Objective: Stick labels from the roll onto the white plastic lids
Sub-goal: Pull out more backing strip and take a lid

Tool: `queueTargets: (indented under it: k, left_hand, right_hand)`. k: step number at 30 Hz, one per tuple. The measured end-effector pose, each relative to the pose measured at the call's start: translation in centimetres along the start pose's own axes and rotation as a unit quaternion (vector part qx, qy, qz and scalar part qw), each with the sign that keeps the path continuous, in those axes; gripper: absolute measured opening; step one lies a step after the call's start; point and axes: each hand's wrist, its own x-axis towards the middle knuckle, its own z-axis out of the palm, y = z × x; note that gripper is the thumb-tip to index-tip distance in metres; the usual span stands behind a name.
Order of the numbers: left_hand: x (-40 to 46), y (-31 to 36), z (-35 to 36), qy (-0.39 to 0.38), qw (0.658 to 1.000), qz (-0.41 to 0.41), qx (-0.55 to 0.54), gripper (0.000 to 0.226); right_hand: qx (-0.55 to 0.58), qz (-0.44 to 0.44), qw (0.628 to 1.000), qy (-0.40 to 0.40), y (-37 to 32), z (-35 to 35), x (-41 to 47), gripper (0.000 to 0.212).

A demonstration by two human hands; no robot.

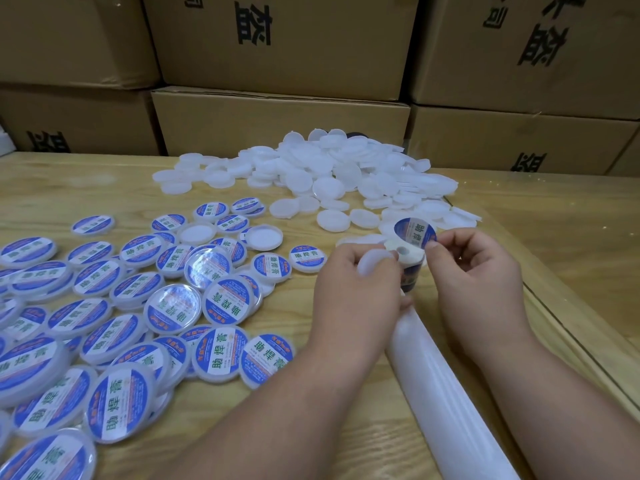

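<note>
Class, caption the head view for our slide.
Right hand peels a label off the roll; left hand holds a blank lid.

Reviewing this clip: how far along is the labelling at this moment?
Done: a spread of labelled lids lies on the left of the table. In hand: the right hand pinches a blue label peeled from the roll, while the left hand holds a blank lid. Left: a large heap of unlabelled lids behind, so plenty remains.

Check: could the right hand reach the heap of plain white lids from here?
Probably yes: the heap of plain lids lies just beyond the right hand with nothing between, but that hand is pinching a label.
</note>
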Motion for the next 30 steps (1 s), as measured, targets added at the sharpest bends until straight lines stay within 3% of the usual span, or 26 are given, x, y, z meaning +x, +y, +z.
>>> queueTargets:
  k: [5,9,12,15,23,30]
  left_hand:
    - [2.1,-0.5,-2.3,0.06,0.998,0.013,-0.023,0.018]
    - [3.4,0.7,-4.0,0.095,0.99,0.03,-0.103,0.02]
    - [3.4,0.7,-4.1,0.066,0.985,0.038,-0.152,0.026]
    - [3.4,0.4,-3.7,0.028,0.989,0.058,-0.13,0.032]
    - [3.1,0.3,-3.3,-0.07,0.987,0.051,-0.139,0.036]
    - [3.2,-0.2,-3.3,-0.106,0.987,0.058,-0.105,0.04]
  right_hand:
    - [0.023,0.043,0.999,-0.015,-0.4,-0.2,-0.1,0.019]
    - [0.101,0.133,0.981,-0.098,-1.0,0.1,-0.2,0.025]
    - [0.194,0.222,0.939,-0.175,-1.2,0.3,-0.4,0.024]
    - [0.209,0.262,0.913,-0.234,-1.3,0.4,-0.6,0.017]
    - [0.179,0.28,0.904,-0.27,-1.4,0.4,-0.7,0.033]
    - [0.171,0.28,0.903,-0.277,-1.5,0.5,-0.9,0.037]
